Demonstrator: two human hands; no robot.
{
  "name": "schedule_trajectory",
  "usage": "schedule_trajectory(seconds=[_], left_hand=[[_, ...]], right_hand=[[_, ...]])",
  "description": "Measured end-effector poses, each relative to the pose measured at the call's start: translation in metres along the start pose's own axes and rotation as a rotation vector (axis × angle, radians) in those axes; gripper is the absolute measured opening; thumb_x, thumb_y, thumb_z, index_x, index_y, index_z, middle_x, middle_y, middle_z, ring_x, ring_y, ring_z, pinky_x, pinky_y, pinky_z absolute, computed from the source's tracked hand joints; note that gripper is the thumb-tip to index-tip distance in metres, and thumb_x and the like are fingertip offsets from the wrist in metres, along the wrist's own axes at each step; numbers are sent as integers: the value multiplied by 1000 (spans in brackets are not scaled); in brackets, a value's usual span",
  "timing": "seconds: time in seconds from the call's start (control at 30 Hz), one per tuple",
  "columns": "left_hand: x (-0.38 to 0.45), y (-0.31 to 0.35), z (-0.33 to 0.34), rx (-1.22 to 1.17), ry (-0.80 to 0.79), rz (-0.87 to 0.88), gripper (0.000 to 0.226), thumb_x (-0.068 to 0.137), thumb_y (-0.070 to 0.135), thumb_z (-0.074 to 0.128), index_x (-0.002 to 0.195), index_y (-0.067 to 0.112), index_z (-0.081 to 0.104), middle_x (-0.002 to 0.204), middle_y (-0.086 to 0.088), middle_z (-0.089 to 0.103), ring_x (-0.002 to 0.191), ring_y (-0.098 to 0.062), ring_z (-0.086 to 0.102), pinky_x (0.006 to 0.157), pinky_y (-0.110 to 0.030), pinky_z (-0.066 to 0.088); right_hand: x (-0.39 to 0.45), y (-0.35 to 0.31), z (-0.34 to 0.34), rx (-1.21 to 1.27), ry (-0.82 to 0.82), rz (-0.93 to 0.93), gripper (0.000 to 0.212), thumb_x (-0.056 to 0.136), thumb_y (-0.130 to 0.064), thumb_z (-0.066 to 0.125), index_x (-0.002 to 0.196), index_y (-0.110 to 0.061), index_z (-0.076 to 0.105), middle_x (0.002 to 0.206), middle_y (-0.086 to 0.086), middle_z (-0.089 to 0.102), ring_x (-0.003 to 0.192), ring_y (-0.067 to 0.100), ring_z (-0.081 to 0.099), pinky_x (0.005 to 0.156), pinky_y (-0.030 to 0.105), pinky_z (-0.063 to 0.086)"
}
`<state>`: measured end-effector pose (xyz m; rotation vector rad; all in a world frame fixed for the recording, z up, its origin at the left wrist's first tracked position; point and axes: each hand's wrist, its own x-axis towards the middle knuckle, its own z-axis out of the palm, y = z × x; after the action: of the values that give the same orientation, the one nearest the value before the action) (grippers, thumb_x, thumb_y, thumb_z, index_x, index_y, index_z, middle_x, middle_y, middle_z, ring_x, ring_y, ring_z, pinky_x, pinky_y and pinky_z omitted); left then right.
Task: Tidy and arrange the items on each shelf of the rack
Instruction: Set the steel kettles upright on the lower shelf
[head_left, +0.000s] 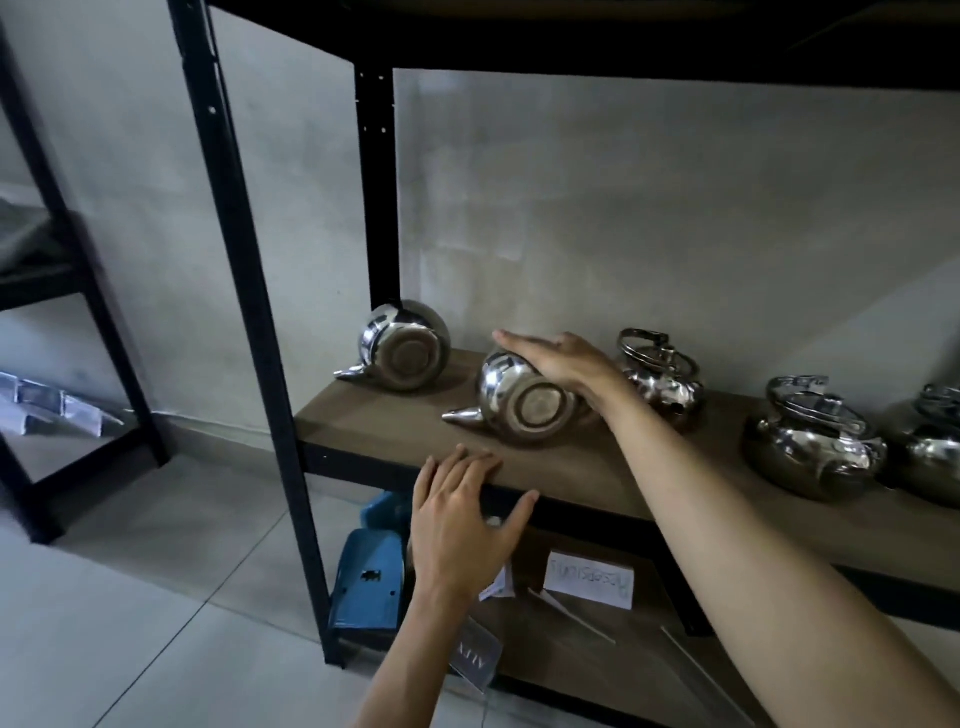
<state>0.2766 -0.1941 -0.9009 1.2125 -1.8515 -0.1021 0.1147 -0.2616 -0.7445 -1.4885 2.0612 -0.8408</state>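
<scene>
- The right hand lies flat, fingers straight and together, palm down on the upper side of a steel kettle; the grip is open and rests on the metal rather than closing round it.
- The left hand is also open: its fingers rest on the front edge of the wooden shelf, thumb spread out to the side, holding nothing.
- That kettle lies tipped on its side near the shelf's front, round base facing the camera, spout pointing left and touching the board.
- A second kettle lies the same way further back and to the left, beside the black rack post, base outward, spout to the left.
- To the right, three more steel kettles stand upright with their handles folded down: one just behind the right wrist, one nearer the front, and one cut off by the picture's edge.
- On the lower shelf are a blue plastic item, a white handwritten card and a small clear stand.
</scene>
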Motion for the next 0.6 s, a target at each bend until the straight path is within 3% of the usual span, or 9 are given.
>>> schedule_trajectory(seconds=[0.13,0.27,0.4,0.5,0.6], left_hand=[[-1,-2,2,-28,24,-2,59,86,70,60,124,26,68,129,11,66,138,-4,44,124,-33,19],[-3,-5,5,-41,42,2,60,86,71,60,124,26,68,130,11,65,139,-3,43,125,-34,20],[-2,-6,7,-51,51,1,60,86,71,59,124,26,68,131,13,65,139,-2,42,125,-35,20],[-3,-7,7,-45,45,5,61,86,72,58,125,27,67,133,14,63,140,-1,41,125,-33,17],[-2,-7,8,-55,39,5,59,86,71,59,126,28,66,134,15,62,140,1,39,125,-31,15]], right_hand=[[-8,-1,-1,-1,6,42,78,63,-96,59,122,-45,71,125,-2,64,114,33,65,85,49,62],[-2,15,-2,80,29,7,62,56,-93,67,92,-43,78,109,-6,74,100,26,70,76,48,64],[7,36,-3,205,50,-121,67,66,-81,75,106,-27,75,104,-8,76,97,15,71,89,39,60],[7,51,0,381,30,-208,49,82,-50,81,118,-21,67,108,-7,72,100,13,69,81,23,54],[9,69,5,553,19,-293,62,78,-46,84,129,-20,61,118,-6,70,111,14,68,85,19,52]])
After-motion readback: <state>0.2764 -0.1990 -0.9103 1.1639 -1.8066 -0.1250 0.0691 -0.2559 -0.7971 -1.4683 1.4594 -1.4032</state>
